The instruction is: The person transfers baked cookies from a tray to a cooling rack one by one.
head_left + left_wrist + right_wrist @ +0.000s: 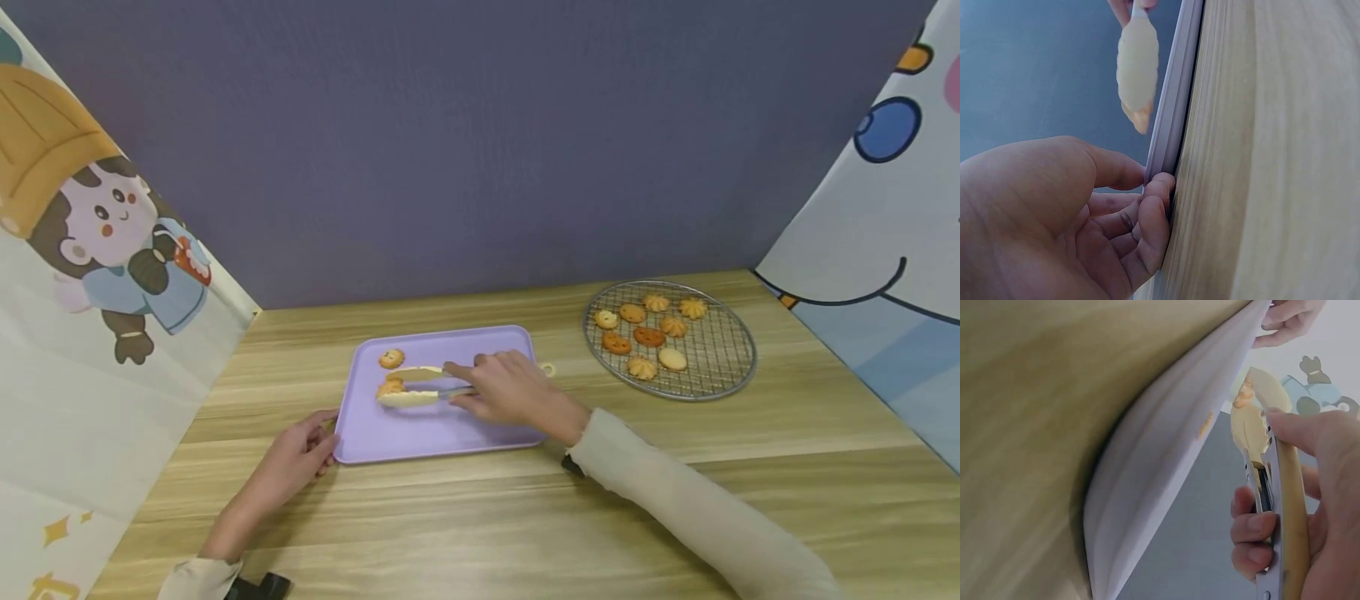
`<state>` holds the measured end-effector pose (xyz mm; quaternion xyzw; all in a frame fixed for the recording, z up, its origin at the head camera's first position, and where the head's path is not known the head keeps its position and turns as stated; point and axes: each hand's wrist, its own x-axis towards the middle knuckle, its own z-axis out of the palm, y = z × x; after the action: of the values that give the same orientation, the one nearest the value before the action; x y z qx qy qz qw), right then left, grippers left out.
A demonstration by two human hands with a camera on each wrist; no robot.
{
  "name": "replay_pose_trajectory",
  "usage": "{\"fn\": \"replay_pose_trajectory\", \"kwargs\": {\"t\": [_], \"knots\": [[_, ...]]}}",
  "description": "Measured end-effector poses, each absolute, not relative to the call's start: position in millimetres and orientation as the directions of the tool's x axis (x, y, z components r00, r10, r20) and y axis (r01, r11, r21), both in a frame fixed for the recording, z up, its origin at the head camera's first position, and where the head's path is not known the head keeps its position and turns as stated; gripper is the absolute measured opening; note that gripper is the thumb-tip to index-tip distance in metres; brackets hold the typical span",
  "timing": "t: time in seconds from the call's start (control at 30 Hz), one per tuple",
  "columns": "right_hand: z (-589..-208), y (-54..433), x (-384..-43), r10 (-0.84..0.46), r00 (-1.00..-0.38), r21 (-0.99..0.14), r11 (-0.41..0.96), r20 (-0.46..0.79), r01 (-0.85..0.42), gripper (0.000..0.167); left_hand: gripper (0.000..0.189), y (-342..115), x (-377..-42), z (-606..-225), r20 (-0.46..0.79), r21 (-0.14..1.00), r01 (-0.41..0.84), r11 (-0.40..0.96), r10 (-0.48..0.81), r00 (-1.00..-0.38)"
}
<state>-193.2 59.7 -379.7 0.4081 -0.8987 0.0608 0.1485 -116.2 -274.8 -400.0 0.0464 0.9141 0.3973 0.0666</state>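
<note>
My right hand [510,387] grips a pair of tongs [411,400] with cream-coloured heads, held over a light purple tray [450,435]. Between the tong heads sits a golden cookie [389,387], which also shows as a ridged cookie [1245,394] in the right wrist view. Another round cookie [392,358] lies on the tray near its back left corner. At the tray's front left corner, my left hand [294,458] pinches the rim. In the left wrist view its thumb lies on the rim and curled fingers press the outer side; one tong head [1138,62] hides most of the held cookie.
A round wire rack [722,358] with several cookies of different shapes stands on the wooden table [465,517] to the tray's right. A dark panel [480,167] rises behind, and printed cartoon sheets border both sides.
</note>
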Motion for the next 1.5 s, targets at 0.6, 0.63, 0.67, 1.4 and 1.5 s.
{"fn": "replay_pose_trajectory", "kwargs": {"t": [0.6,0.63,0.67,1.4,1.5], "knots": [[-365,109,-167,-0.696,-0.580,0.078,0.666,0.423,-0.741,0.051,0.045,-275,-113,-398,-0.073,0.741,0.046,0.670,0.148,-0.986],[-365,112,-166,-0.695,-0.582,0.083,0.669,0.422,-0.738,0.052,0.045,-275,-113,-398,-0.072,0.742,0.046,0.669,0.148,-0.986],[-365,115,-164,-0.693,-0.586,0.089,0.674,0.420,-0.733,0.052,0.045,-275,-113,-398,-0.071,0.743,0.046,0.668,0.147,-0.987],[-370,203,-130,-0.624,-0.578,0.084,0.714,0.526,-0.695,0.051,0.046,-276,-114,-400,-0.076,0.736,0.045,0.675,0.148,-0.986],[-369,211,-125,-0.610,-0.591,0.062,0.722,0.529,-0.690,0.051,0.047,-277,-114,-401,-0.076,0.740,0.045,0.671,0.151,-0.986]]}}
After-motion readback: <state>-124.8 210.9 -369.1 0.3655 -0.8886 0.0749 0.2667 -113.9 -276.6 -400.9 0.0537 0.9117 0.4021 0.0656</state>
